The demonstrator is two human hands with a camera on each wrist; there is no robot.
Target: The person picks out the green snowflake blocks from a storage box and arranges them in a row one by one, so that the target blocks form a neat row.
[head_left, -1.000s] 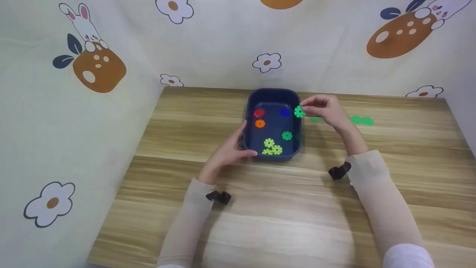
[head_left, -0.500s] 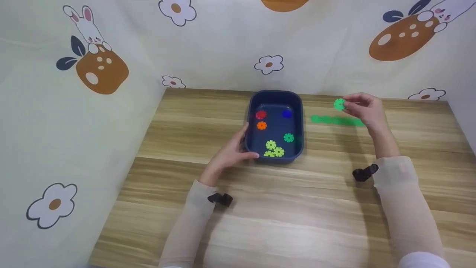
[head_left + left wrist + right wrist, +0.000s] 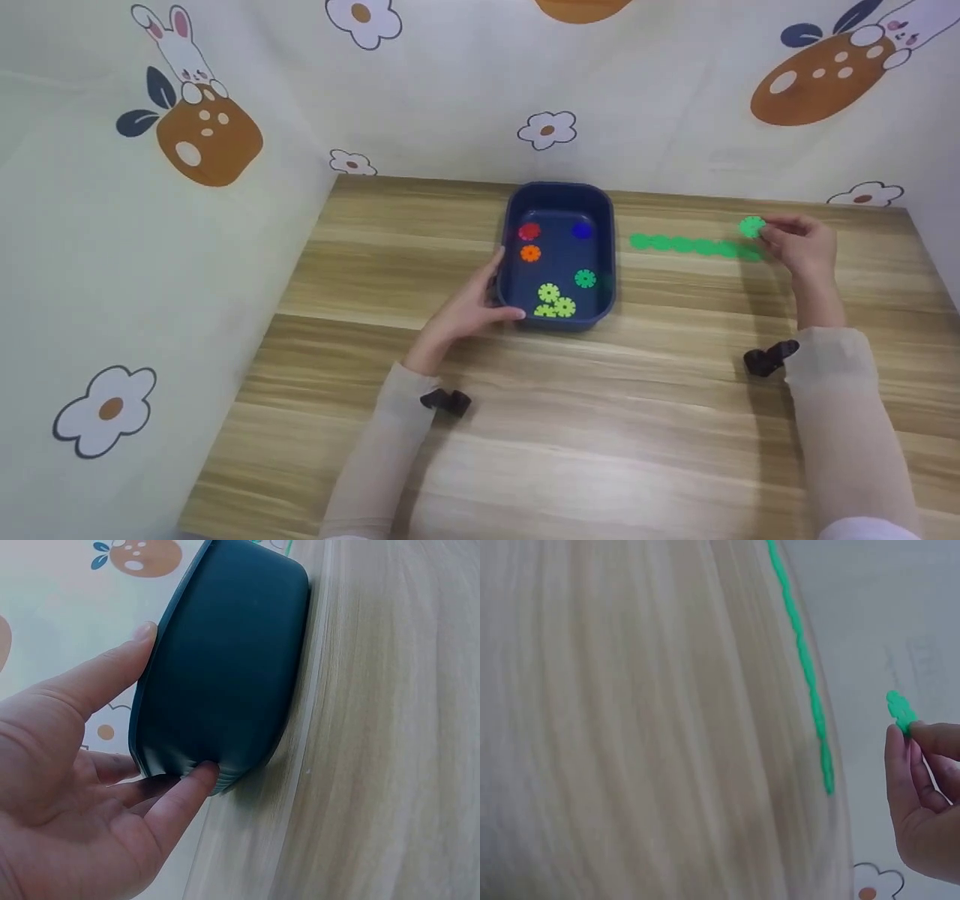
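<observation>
My left hand (image 3: pixel 469 306) grips the near left corner of a dark blue plastic box (image 3: pixel 556 324). In the left wrist view the thumb lies on the rim of the box (image 3: pixel 225 652), the fingers against its end wall. Between thumb and fingertips my right hand (image 3: pixel 806 246) pinches a green notched disc (image 3: pixel 752 226), held above the table. Just below it, a row of overlapping green discs (image 3: pixel 682 244) lies on the table. The right wrist view shows the held disc (image 3: pixel 901 711) tilted, apart from the end of the row (image 3: pixel 814 697).
Inside the box lie a red disc (image 3: pixel 529 231), an orange disc (image 3: pixel 530 253), a blue disc (image 3: pixel 582 230), a green disc (image 3: pixel 585 279) and several yellow-green discs (image 3: pixel 549 292). A patterned cloth wall (image 3: pixel 450 90) rises behind the wooden table (image 3: pixel 600 435).
My right hand has carried the green disc from the box's right rim rightward, to above the right end of the row. My left hand stays on the box.
</observation>
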